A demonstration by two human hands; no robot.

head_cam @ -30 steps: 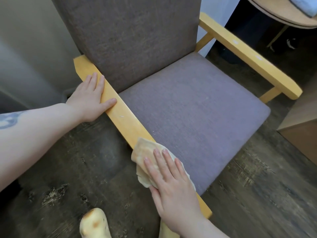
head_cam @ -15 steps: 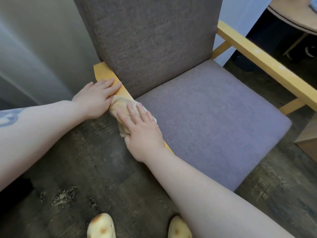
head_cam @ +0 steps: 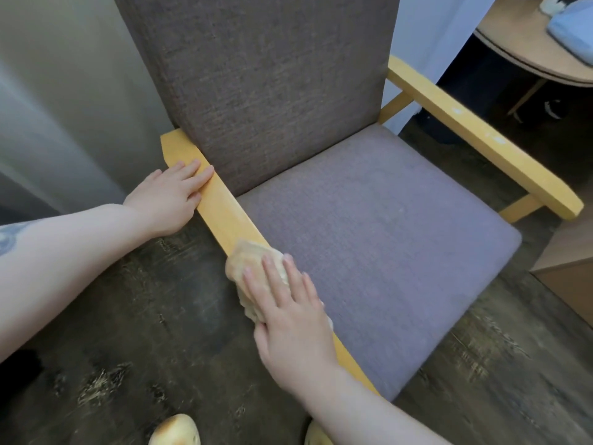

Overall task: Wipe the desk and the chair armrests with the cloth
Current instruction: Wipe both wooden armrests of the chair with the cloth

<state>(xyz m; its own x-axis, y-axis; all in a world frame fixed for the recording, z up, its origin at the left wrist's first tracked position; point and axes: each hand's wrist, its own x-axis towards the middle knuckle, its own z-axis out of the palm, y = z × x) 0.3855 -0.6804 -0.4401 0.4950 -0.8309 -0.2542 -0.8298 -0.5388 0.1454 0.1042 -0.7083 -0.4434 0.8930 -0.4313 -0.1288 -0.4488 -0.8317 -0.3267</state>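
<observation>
A chair with grey fabric seat (head_cam: 378,239) and yellow wooden armrests fills the view. My right hand (head_cam: 288,313) presses a folded beige cloth (head_cam: 247,261) flat onto the middle of the near armrest (head_cam: 221,207), fingers straight. My left hand (head_cam: 170,197) rests on the same armrest near the backrest, fingers extended along the wood. The far armrest (head_cam: 481,136) runs along the right side, bare. A round wooden desk (head_cam: 526,49) shows at the top right corner.
A light blue item (head_cam: 574,27) lies on the desk. A brown box or cabinet (head_cam: 568,277) stands at the right edge. Grey curtain hangs at the left. Dark wood floor surrounds the chair; my slippers (head_cam: 175,430) show at the bottom.
My right hand slid the cloth up the near armrest to my left hand, then back down toward the front. My left hand stayed near the backrest.
</observation>
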